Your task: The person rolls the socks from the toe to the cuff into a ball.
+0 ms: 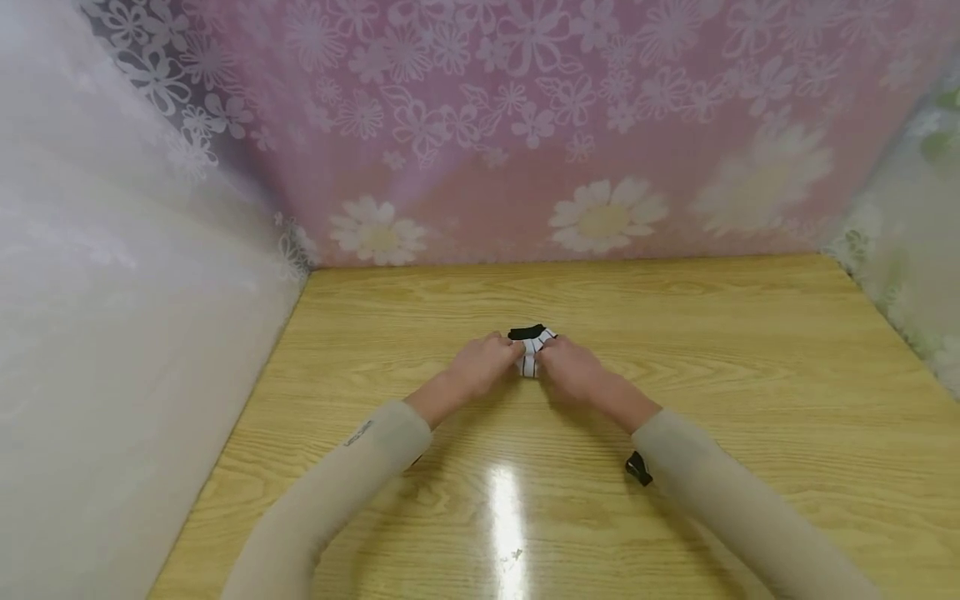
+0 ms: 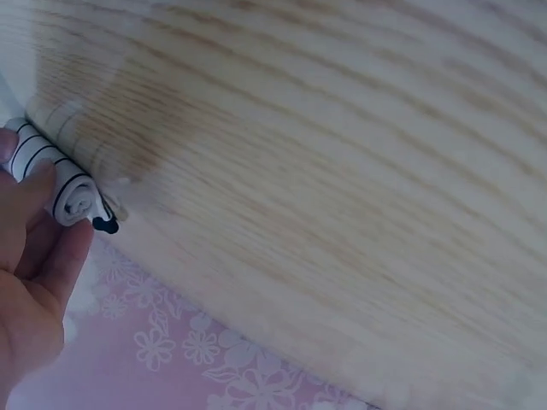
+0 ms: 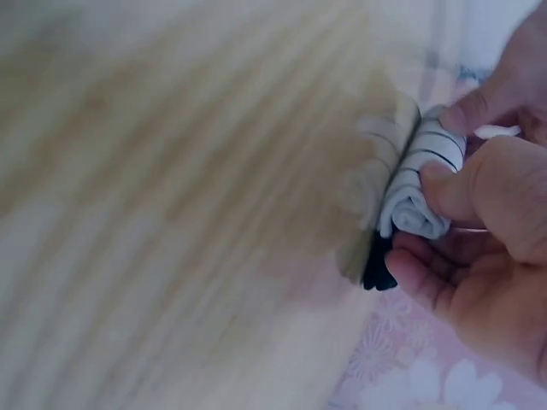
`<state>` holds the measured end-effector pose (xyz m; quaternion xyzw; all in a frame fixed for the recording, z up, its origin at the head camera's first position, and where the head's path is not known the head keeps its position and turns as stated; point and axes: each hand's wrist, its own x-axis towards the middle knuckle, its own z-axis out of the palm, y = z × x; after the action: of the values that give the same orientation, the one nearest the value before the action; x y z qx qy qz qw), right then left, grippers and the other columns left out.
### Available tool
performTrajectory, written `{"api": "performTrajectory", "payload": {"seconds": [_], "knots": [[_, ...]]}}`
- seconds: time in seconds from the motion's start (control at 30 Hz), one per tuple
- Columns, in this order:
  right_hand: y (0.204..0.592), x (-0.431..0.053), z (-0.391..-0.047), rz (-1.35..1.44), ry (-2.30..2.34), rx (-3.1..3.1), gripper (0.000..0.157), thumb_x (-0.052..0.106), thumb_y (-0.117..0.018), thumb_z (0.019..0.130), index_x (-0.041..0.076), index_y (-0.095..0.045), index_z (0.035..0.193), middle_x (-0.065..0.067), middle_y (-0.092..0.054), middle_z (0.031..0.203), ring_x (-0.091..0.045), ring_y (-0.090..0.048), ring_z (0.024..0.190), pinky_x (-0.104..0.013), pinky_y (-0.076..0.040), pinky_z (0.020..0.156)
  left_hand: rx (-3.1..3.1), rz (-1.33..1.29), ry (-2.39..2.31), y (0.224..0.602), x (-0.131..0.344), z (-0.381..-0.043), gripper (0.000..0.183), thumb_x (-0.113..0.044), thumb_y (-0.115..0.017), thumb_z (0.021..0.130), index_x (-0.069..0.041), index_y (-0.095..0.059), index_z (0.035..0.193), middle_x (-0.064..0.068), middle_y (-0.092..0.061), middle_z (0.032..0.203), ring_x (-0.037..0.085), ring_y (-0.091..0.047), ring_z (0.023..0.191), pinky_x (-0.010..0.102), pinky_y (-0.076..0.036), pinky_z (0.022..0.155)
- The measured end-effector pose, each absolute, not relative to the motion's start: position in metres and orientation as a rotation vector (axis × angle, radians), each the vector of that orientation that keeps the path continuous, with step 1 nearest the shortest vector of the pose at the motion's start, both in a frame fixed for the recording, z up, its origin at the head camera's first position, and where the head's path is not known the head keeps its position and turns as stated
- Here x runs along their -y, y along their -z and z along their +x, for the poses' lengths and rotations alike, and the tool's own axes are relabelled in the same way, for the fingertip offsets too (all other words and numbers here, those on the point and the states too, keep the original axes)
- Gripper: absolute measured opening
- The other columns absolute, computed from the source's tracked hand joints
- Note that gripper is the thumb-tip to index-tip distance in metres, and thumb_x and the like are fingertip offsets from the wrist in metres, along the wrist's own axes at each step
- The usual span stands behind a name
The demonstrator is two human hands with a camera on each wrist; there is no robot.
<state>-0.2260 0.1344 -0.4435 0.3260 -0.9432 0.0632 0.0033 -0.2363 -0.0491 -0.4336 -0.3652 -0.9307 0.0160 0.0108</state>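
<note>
Between both hands at the middle of the table lies a white sock (image 1: 529, 365) with thin black stripes, partly rolled up, its black cuff (image 1: 527, 332) pointing away from me. My left hand (image 1: 483, 365) pinches the left end of the roll. On the other end, my right hand (image 1: 573, 371) grips with thumb on top and fingers underneath. The right wrist view shows the spiral end of the rolled sock (image 3: 419, 213) beside the right thumb, the black part sticking out below. In the left wrist view the left thumb presses on the striped roll (image 2: 51, 166).
The glossy wood-grain table (image 1: 390, 325) reaches to a pink flowered backdrop (image 1: 480, 200) at the back. A pale sheet (image 1: 135, 317) stands along the left side, another flowered one (image 1: 915, 250) along the right. A small black strap piece (image 1: 637, 468) hangs under the right sleeve.
</note>
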Motion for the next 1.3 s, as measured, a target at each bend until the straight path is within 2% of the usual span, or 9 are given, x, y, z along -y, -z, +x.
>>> {"api": "performTrajectory", "payload": {"seconds": [0.23, 0.3, 0.43, 0.67, 0.83, 0.9, 1.07, 1.2, 1.3], "knots": [[0.433, -0.135, -0.236, 0.983, -0.531, 3.107, 0.011, 0.003, -0.064, 0.091, 0.002, -0.07, 0.082, -0.005, -0.059, 0.071, -0.018, -0.047, 0.064, -0.03, -0.041, 0.059, 2.903, -1.137, 0.171, 0.438, 0.056, -0.241, 0.004, -0.012, -0.068, 0.094, -0.012, -0.068, 0.098, 0.005, -0.072, 0.098, 0.024, -0.066, 0.095, 0.036, -0.057, 0.079], [0.432, -0.135, -0.234, 0.968, -0.503, 3.085, 0.01, 0.006, -0.066, 0.092, 0.002, -0.07, 0.083, -0.006, -0.06, 0.073, -0.019, -0.05, 0.066, -0.032, -0.044, 0.06, 2.896, -1.147, 0.148, 0.438, 0.055, -0.242, 0.003, -0.01, -0.067, 0.094, -0.012, -0.069, 0.096, 0.005, -0.071, 0.096, 0.024, -0.066, 0.093, 0.036, -0.056, 0.078], [0.436, -0.136, -0.225, 0.988, -0.19, 2.926, 0.008, 0.011, -0.071, 0.09, 0.003, -0.073, 0.092, -0.01, -0.065, 0.088, -0.026, -0.059, 0.082, -0.04, -0.055, 0.07, 2.899, -1.182, 0.053, 0.439, 0.054, -0.244, 0.01, -0.009, -0.063, 0.097, -0.012, -0.071, 0.102, 0.006, -0.067, 0.099, 0.024, -0.064, 0.092, 0.035, -0.056, 0.077], [0.448, -0.136, -0.22, 1.182, 0.274, 2.536, 0.014, -0.007, -0.067, 0.083, -0.008, -0.066, 0.097, -0.017, -0.063, 0.091, -0.03, -0.057, 0.085, -0.037, -0.054, 0.083, 2.981, -1.082, 0.138, 0.442, 0.055, -0.245, 0.018, -0.013, -0.06, 0.1, -0.015, -0.073, 0.113, 0.005, -0.06, 0.11, 0.023, -0.052, 0.103, 0.034, -0.054, 0.075], [0.449, -0.141, -0.23, 1.186, -0.025, 2.737, 0.009, -0.003, -0.066, 0.086, -0.004, -0.067, 0.095, -0.016, -0.062, 0.091, -0.031, -0.058, 0.088, -0.039, -0.053, 0.082, 2.934, -1.085, 0.069, 0.439, 0.054, -0.246, 0.016, -0.018, -0.064, 0.098, -0.018, -0.074, 0.111, 0.006, -0.062, 0.108, 0.023, -0.055, 0.105, 0.036, -0.056, 0.076], [0.448, -0.144, -0.235, 1.171, -0.221, 2.816, 0.002, -0.001, -0.066, 0.089, -0.002, -0.067, 0.089, -0.013, -0.061, 0.085, -0.029, -0.058, 0.083, -0.038, -0.053, 0.075, 2.902, -1.089, 0.057, 0.439, 0.054, -0.247, 0.014, -0.019, -0.066, 0.097, -0.018, -0.073, 0.109, 0.005, -0.066, 0.104, 0.022, -0.058, 0.101, 0.036, -0.057, 0.074], [0.445, -0.147, -0.25, 1.177, -0.653, 2.942, 0.02, 0.0, -0.061, 0.094, 0.004, -0.062, 0.074, 0.001, -0.047, 0.062, -0.015, -0.043, 0.059, -0.027, -0.039, 0.056, 2.864, -1.106, -0.022, 0.438, 0.053, -0.247, 0.01, -0.021, -0.066, 0.097, -0.016, -0.071, 0.104, 0.003, -0.071, 0.097, 0.021, -0.063, 0.094, 0.034, -0.057, 0.072], [0.442, -0.151, -0.253, 1.167, -0.889, 3.006, 0.031, 0.0, -0.059, 0.095, 0.008, -0.056, 0.065, 0.007, -0.034, 0.056, -0.008, -0.031, 0.053, -0.023, -0.028, 0.054, 2.88, -1.132, -0.151, 0.438, 0.05, -0.247, 0.017, -0.025, -0.065, 0.097, -0.015, -0.073, 0.109, 0.003, -0.071, 0.104, 0.022, -0.063, 0.097, 0.033, -0.057, 0.079], [0.441, -0.149, -0.25, 1.095, -0.927, 3.021, 0.032, 0.001, -0.06, 0.095, 0.007, -0.057, 0.063, 0.005, -0.034, 0.055, -0.009, -0.031, 0.053, -0.024, -0.028, 0.054, 2.875, -1.138, -0.222, 0.44, 0.048, -0.247, 0.018, -0.022, -0.064, 0.098, -0.015, -0.072, 0.112, 0.002, -0.071, 0.11, 0.022, -0.063, 0.101, 0.032, -0.056, 0.082]]}}
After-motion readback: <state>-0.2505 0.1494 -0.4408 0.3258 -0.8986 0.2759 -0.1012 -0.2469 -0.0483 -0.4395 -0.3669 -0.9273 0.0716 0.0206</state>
